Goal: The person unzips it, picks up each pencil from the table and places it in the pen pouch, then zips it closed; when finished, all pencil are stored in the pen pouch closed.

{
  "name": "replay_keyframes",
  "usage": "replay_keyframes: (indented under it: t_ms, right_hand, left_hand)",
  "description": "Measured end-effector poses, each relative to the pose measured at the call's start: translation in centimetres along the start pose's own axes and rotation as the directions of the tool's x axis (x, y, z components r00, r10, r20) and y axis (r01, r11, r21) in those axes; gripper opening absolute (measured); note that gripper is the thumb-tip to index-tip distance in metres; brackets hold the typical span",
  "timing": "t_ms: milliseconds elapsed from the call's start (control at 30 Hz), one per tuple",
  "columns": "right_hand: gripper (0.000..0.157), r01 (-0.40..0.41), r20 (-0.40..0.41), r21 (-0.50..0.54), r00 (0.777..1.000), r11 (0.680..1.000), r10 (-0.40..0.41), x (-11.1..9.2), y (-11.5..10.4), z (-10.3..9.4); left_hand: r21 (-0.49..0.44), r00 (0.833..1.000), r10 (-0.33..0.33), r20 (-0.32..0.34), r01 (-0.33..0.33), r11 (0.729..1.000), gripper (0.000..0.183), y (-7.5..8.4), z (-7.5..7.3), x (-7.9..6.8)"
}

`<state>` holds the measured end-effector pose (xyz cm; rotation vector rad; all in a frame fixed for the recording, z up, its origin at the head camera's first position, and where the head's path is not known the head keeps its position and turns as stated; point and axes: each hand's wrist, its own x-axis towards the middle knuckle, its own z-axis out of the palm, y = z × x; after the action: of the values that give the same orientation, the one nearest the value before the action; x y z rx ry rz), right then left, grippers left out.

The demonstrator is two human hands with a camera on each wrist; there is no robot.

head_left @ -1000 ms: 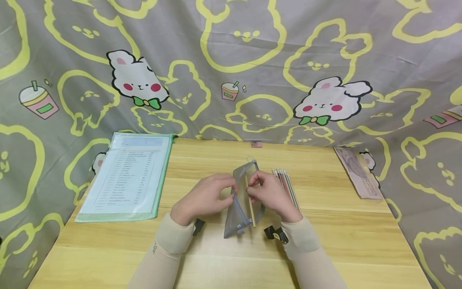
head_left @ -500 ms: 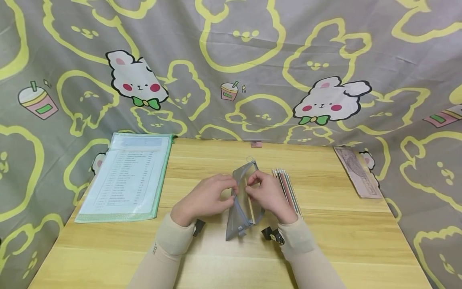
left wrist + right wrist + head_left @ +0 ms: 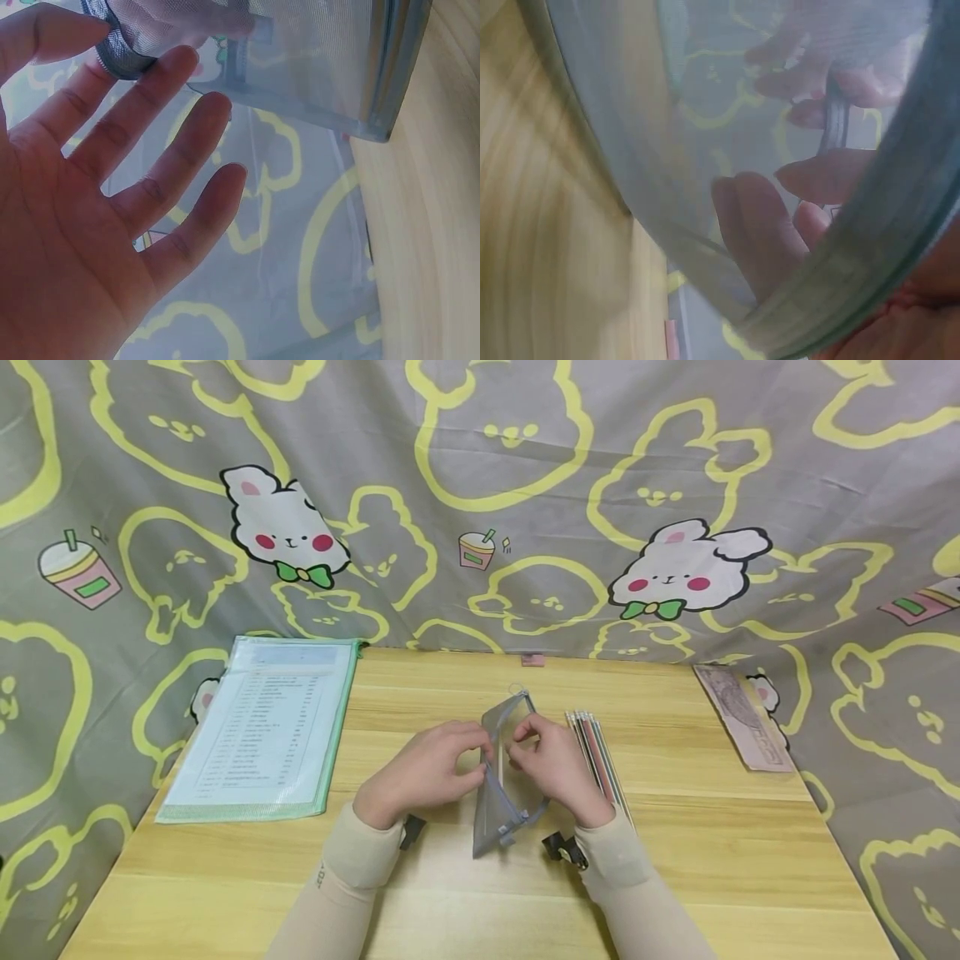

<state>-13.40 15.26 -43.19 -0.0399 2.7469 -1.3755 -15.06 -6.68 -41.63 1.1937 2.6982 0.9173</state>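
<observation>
A grey, see-through mesh zipper pouch stands upright on the table between the two hands, its mouth spread. My left hand pinches the zippered edge between thumb and index finger; the left wrist view shows its other fingers spread apart. My right hand reaches over the opposite edge. In the right wrist view its fingers show through the mesh, inside the pouch, with nothing seen between them. Slim tan strips, like pencils, lie along the pouch's bottom. Beside the right hand lies a row of several pencils.
A clear folder with green edging and a printed sheet lies at the left of the wooden table. At the right is a banknote. Behind hangs a patterned curtain; a small flag sticker sits at the table's back edge.
The pencil my right hand was pinching has gone down into the pouch and left its fingers, which have now parted. My left hand has kept its hold; the pouch has shifted slightly.
</observation>
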Motion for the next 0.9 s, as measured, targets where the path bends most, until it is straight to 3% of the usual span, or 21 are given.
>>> replay_keyframes:
  t_ms: [300,533,900]
  right_hand:
    - [0.008,0.032,-0.019,-0.004,0.999,0.999,-0.032,0.0,0.4,-1.7]
    - [0.013,0.061,-0.084,-0.122,0.994,0.991,-0.072,0.7,2.2,-3.7]
    - [0.030,0.084,-0.058,-0.278,0.993,0.957,-0.104,1.3,5.8,-7.5]
  left_hand:
    - [-0.008,1.000,-0.004,-0.007,0.004,1.000,0.009,-0.3,-0.2,-0.1]
    - [-0.022,1.000,-0.009,-0.012,0.009,1.000,0.009,-0.7,-0.2,-0.2]
    - [-0.015,1.000,-0.027,-0.015,0.027,1.000,0.012,-1.0,-0.3,-0.2]
